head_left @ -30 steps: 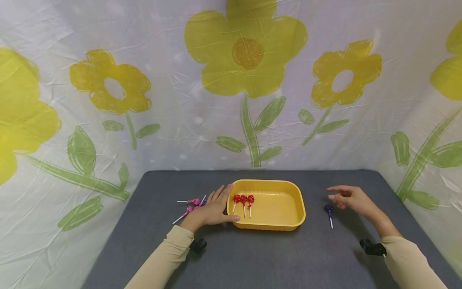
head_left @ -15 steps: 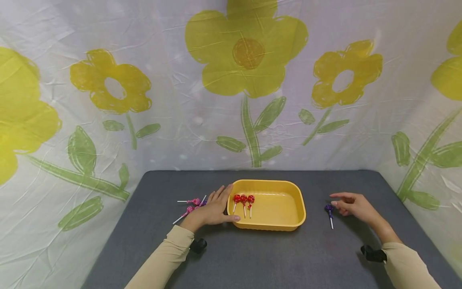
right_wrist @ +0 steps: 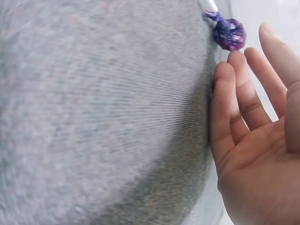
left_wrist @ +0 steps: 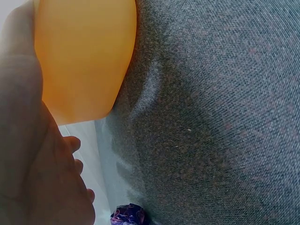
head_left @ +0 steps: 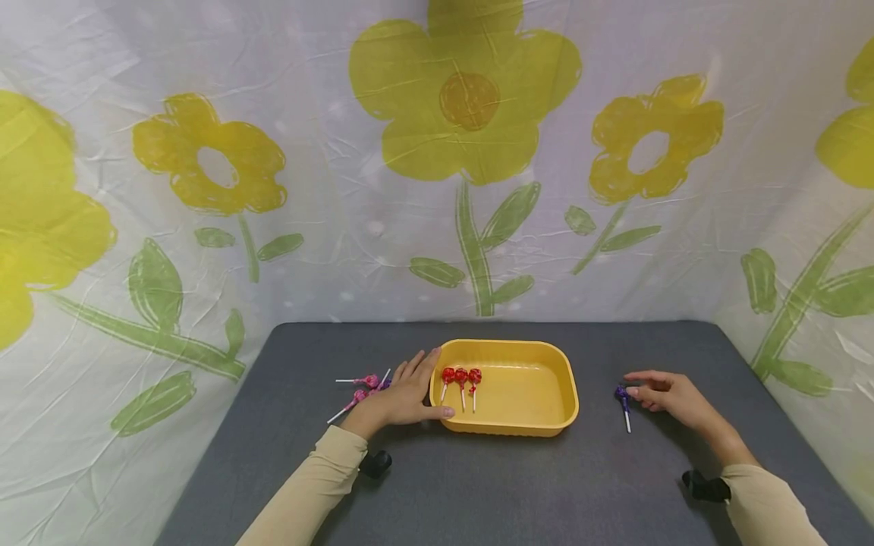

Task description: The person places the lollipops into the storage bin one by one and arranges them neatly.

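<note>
At lower centre, the left hand (head_left: pixel 401 398), spread, rests on the yellow tray (head_left: pixel 522 388); lower right, the right hand (head_left: pixel 671 394), fingers parted, is beside a purple-wrapped lollipop (head_left: pixel 624 400).

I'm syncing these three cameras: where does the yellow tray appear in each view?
Head: the yellow tray is in the lower half, right of centre.
Left wrist: upper left, cut off by the top edge.
Right wrist: not in it.
Shared landmark: the grey tabletop, in all three.

Gap between tray (head_left: pixel 522 390) and lone lollipop (head_left: pixel 622 393)
</note>
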Demonstrator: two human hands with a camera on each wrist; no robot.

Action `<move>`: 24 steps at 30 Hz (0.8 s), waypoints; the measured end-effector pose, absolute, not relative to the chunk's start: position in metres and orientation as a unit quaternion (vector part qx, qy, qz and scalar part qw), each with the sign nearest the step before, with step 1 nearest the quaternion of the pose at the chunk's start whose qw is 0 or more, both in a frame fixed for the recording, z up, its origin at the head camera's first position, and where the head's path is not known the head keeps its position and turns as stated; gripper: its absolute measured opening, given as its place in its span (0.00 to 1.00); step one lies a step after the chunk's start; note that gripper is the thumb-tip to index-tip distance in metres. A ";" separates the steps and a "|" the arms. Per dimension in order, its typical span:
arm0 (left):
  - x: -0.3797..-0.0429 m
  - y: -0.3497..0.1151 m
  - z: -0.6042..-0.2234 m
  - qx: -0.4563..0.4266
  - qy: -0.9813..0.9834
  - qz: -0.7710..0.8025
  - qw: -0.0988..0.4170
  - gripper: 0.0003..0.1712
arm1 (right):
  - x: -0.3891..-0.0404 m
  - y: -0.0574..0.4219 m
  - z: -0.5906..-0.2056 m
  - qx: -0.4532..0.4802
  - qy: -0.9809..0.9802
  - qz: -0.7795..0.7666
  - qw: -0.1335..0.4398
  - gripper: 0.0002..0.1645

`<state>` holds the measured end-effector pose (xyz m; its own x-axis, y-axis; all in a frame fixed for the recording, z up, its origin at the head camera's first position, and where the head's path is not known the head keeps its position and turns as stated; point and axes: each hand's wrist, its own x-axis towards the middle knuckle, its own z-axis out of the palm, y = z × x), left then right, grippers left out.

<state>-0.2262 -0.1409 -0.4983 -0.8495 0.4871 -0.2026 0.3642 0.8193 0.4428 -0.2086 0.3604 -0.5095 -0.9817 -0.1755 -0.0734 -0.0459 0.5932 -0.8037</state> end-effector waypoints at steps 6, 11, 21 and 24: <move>-0.227 -0.141 -0.501 0.227 0.941 0.197 0.155 0.69 | -0.209 0.361 -0.515 -0.056 0.893 -0.441 0.074 0.28; -0.228 -0.141 -0.501 0.226 0.942 0.193 0.154 0.69 | -0.210 0.360 -0.517 -0.055 0.896 -0.435 0.073 0.28; -0.228 -0.142 -0.501 0.226 0.941 0.196 0.159 0.69 | -0.211 0.358 -0.520 -0.068 0.902 -0.421 0.070 0.27; -0.228 -0.142 -0.501 0.227 0.941 0.197 0.157 0.69 | -0.212 0.358 -0.520 -0.066 0.905 -0.414 0.069 0.26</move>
<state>-0.2276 -0.1420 -0.5010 -0.8474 0.4891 -0.2065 0.3648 0.8190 0.4429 -0.2117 0.3580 -0.5198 -0.9819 -0.1761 -0.0696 -0.0625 0.6486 -0.7585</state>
